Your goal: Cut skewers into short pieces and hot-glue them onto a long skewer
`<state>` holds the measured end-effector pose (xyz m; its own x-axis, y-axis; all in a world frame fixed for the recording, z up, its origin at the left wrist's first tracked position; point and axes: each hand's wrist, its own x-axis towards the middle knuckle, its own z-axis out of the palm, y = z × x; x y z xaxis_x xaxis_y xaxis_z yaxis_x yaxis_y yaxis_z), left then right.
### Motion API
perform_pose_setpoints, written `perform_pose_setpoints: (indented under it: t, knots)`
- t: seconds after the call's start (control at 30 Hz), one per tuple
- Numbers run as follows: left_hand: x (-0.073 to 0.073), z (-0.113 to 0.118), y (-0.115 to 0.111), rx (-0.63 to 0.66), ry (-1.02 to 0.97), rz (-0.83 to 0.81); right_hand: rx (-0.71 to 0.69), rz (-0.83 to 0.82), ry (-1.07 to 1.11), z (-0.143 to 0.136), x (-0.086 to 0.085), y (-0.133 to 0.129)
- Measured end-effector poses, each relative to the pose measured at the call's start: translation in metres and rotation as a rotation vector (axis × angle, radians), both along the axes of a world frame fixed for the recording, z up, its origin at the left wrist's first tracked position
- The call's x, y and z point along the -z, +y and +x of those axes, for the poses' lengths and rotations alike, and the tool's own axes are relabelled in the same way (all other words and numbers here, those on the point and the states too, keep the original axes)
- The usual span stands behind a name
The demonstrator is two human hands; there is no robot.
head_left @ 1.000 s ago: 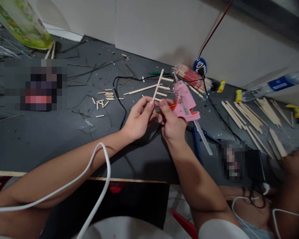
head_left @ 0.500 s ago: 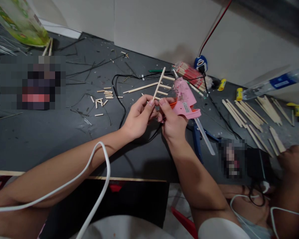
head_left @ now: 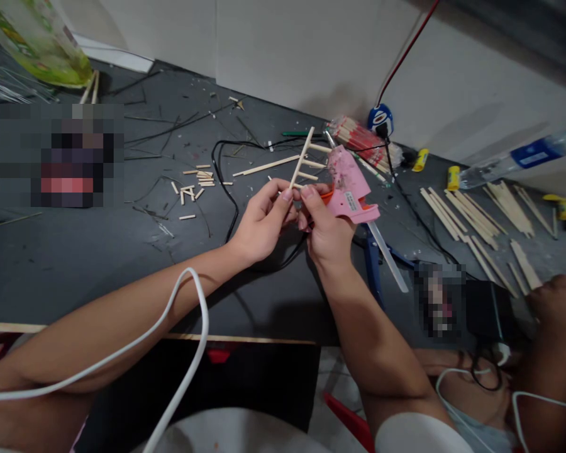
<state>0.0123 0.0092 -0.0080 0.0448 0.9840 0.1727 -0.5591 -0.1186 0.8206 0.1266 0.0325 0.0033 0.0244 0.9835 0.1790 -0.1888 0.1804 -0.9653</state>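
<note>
My left hand (head_left: 260, 226) pinches the lower end of a comb-like frame of thin wooden sticks (head_left: 302, 157). Several short rungs stick out to the right from its one long stick. My right hand (head_left: 329, 233) is closed around a pink hot glue gun (head_left: 343, 173), whose nozzle points up and away. The thumb and fingertips of that hand also press at the lowest rung, right beside my left fingertips. A translucent glue stick (head_left: 387, 258) protrudes from the gun's back. The gun's trigger is mostly hidden by my fingers.
Short cut sticks (head_left: 205, 178) lie left of my hands, near a black cable (head_left: 231, 217). Longer wooden sticks (head_left: 471, 217), a plastic bottle (head_left: 523, 160) and packaged sticks (head_left: 365, 141) are at the right. Another person's hand (head_left: 559, 305) is at the right edge. A white cable (head_left: 200, 314) crosses my left arm.
The glue gun has tilted very slightly in my right hand. Both hands and the stick frame stay in nearly the same place.
</note>
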Motion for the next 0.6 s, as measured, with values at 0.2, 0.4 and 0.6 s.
perform_pose_setpoints:
  t: [0.2,0.4,0.6]
  knots:
    - [0.0012,0.0004,0.0007,-0.013,0.0,0.004,0.002,0.002,-0.011,-0.0002,0.0018,0.0004]
    - [0.0001,-0.0007,-0.0019,0.0,-0.024,-0.021,-0.016,-0.037,0.014,-0.0001,-0.0012,-0.0014]
    - [-0.0055,-0.0053,-0.0015,0.085,-0.088,-0.078,-0.064,-0.024,0.009,0.0033,-0.0005,-0.0039]
